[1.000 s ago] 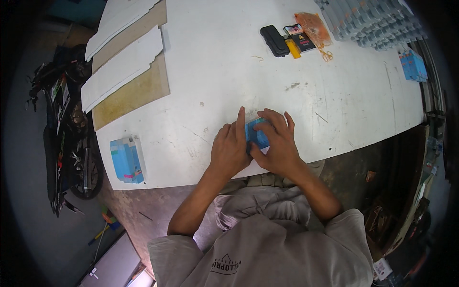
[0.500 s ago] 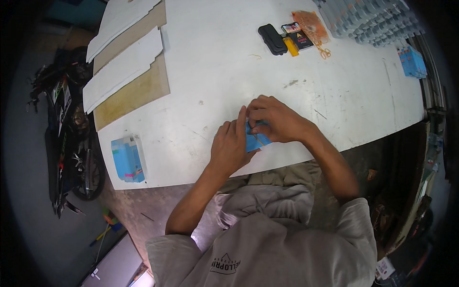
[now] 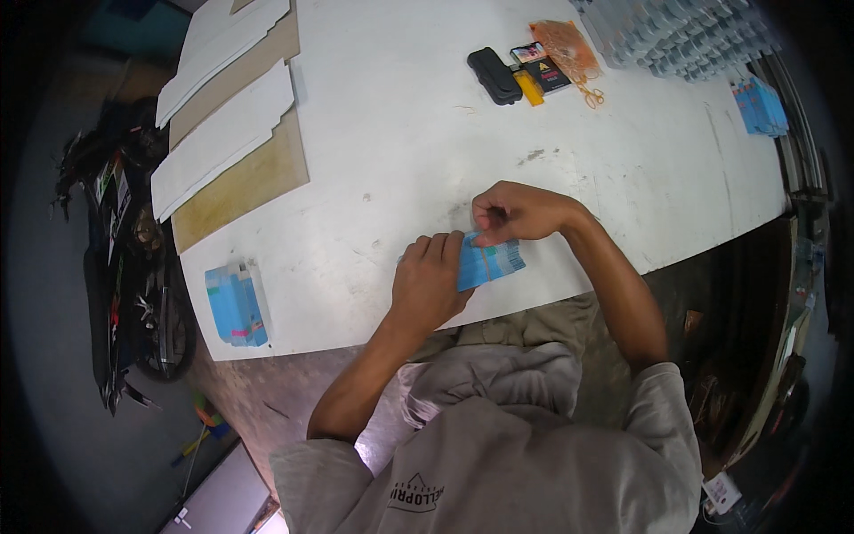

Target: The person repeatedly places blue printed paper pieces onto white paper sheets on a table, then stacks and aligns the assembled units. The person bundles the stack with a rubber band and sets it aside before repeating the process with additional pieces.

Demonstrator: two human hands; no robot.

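Grasping the blue card stack near the counter's near edge with the left hand, curling the right hand at its far side, with a grip too hidden to tell, ideally keeping layers squared under the tan band.

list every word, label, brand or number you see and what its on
Grey shirt: dark lettering with an angular outline, wording not copied here.
Black packet: small lettering and a mark, wording not copied here.
Banded blue bundle: any print too small to read.
Blue stack at left: any print too small to read.
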